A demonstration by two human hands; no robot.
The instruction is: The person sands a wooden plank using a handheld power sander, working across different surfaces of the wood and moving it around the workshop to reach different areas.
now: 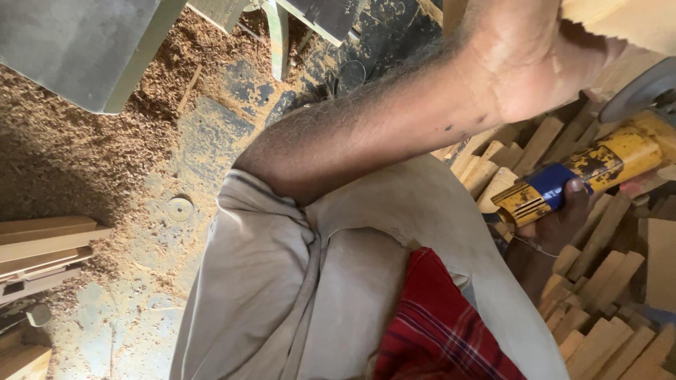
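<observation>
- Nearest the camera, the person's grey shirt (296, 295) fills the lower middle of the view, with a red checked cloth (436, 324) below it at the bottom edge.
- The right hand (556, 218) is clenched around the blue-taped grip of a yellow angle grinder (591, 172), thumb on top of the tape; the tool's body runs up to the right, where its grey disc (644, 88) shows at the right edge of the view.
- The grinder hangs above a heap of short wooden blocks (605, 295) that covers the floor along the right side, from the bottom right corner up to beneath the tool.
- The left forearm crosses the view from the shirt up to the right; the left hand (542, 56) sits at the top edge against a pale wooden piece (627, 21), but the fingers are hidden, so I cannot tell whether it grips or only presses on the wood.
- Farther out on the left, the floor (211, 148) is strewn with sawdust (63, 148), and a few planks (42, 243) lie at the left edge.
- Farthest, in the top left corner, stands a grey machine housing (77, 42).
</observation>
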